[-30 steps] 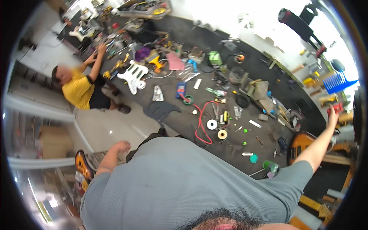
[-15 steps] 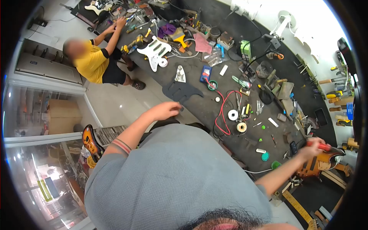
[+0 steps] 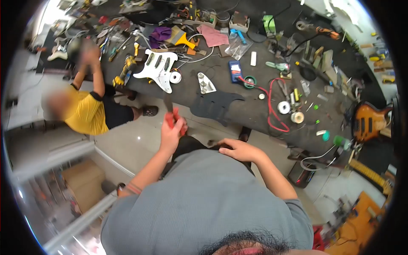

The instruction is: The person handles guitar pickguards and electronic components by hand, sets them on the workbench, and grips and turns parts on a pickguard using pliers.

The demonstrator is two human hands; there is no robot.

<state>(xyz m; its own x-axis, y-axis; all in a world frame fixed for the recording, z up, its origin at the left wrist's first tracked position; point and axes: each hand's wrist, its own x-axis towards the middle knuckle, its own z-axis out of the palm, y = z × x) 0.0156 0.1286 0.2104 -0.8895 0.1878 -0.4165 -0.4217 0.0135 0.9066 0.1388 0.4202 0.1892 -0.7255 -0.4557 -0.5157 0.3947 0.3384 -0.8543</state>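
At the workbench's near edge, my left hand (image 3: 171, 135) is closed around the red handle of a tool (image 3: 170, 117), whose dark, blurred blade points up toward the bench. My right hand (image 3: 239, 150) is at my waist, against the dark clothing, fingers stretched out and nothing seen in it. Just beyond the tool lies a white pickguard (image 3: 158, 68) with dark pickups. A smaller whitish plate (image 3: 205, 83) and a black pickguard-shaped sheet (image 3: 214, 106) are on the bench to the right of the blade.
A co-worker in a yellow shirt (image 3: 87, 111) works at the left. The bench (image 3: 250, 102) carries a blue multimeter (image 3: 235, 71), red cable (image 3: 271, 106), solder spools (image 3: 297, 117) and a yellow drill (image 3: 125, 70). A sunburst guitar body (image 3: 369, 122) stands at the right.
The red-handled tool has passed from my right hand to my left. My right hand has come from the far right to my waist. The view has turned, and the co-worker's hands are raised nearer the face.
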